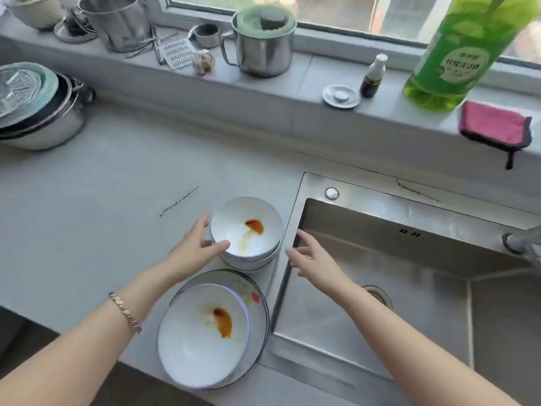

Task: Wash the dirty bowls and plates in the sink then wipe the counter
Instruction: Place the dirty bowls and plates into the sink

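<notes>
While the left hand (196, 247) reaches to the stack of two bowls (248, 230) on the counter (102, 200), its fingers are loosely spread rather than curled. The thumb lies against the near rim of the top bowl and the fingertips touch its left side. A bracelet (126, 312) sits on that wrist. The right hand (313, 256) hovers on the other side of the stack, over the left edge of the sink (409, 273). Its fingers are straight and fanned apart, holding nothing, and a small gap shows between them and the bowls.

The top bowl is white inside with an orange smear near its middle, and it is nested upright in the bowl beneath. Closer to the person, a third bowl (199, 338) with a similar orange smear rests on a patterned plate (260, 291) at the counter's front edge, just beside the sink. The sink basin holds no dishes, and its drain (377, 294) shows past the right forearm.

On the window ledge above the sink stand a green bottle (456, 54) and a pink cloth (494, 124), which hangs over the ledge's front.
</notes>
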